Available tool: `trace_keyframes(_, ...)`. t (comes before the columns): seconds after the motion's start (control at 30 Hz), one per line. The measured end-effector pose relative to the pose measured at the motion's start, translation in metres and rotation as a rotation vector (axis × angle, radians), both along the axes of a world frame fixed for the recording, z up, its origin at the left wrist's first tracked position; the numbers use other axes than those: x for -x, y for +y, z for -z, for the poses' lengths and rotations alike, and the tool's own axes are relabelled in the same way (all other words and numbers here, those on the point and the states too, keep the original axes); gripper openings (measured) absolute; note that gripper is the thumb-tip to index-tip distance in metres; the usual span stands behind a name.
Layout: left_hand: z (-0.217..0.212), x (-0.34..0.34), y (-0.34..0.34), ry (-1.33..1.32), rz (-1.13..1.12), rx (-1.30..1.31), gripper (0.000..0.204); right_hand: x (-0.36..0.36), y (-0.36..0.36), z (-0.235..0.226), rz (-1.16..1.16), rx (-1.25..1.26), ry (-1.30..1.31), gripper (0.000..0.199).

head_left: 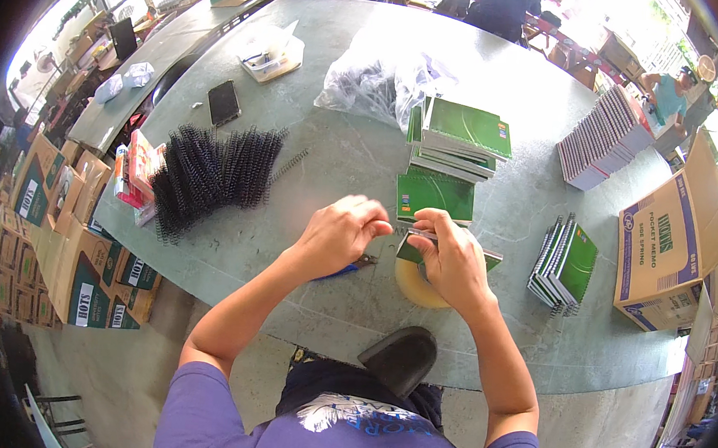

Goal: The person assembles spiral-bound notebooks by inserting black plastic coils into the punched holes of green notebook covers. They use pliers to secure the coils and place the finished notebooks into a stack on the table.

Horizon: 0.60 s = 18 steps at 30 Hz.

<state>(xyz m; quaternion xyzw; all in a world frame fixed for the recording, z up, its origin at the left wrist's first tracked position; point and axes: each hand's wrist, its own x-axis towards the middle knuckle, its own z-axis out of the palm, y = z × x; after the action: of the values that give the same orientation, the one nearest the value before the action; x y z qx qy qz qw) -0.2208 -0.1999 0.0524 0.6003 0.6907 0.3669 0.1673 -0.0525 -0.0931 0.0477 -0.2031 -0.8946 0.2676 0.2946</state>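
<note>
My right hand (456,260) is closed around a small green notebook (490,258), mostly hidden under its fingers. The fingers of my left hand (334,229) are curled together just left of it. A bit of dark wire coil shows between the two hands; whether the left fingertips grip it is hidden. Under the held notebook lies a roll of tape (409,284). Blue-handled pliers (358,265) rest beside my left wrist. Right beyond my hands is another green notebook (434,198), in front of a stack of green notebooks (470,130).
Black spiral coils (213,172) lie heaped at left, near a dark phone (223,102). Further back are a plastic tub (271,58) and a clear plastic bag (377,84). On the right stand green notebooks (569,259), a tall notebook stack (602,141) and an open carton (666,241).
</note>
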Motion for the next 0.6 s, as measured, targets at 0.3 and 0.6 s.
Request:
trace_keyframes(0.3,0.021,-0.055,-0.015,0.578,-0.052,-0.263,0.027,-0.01,0.003,-0.023,0.167,0.004,-0.198,0.025)
trace_keyframes(0.6,-0.006,-0.054,-0.013,0.052,-0.096,-0.551,0.041,-0.081,0.034,0.047,-0.09,0.942,0.391,0.027)
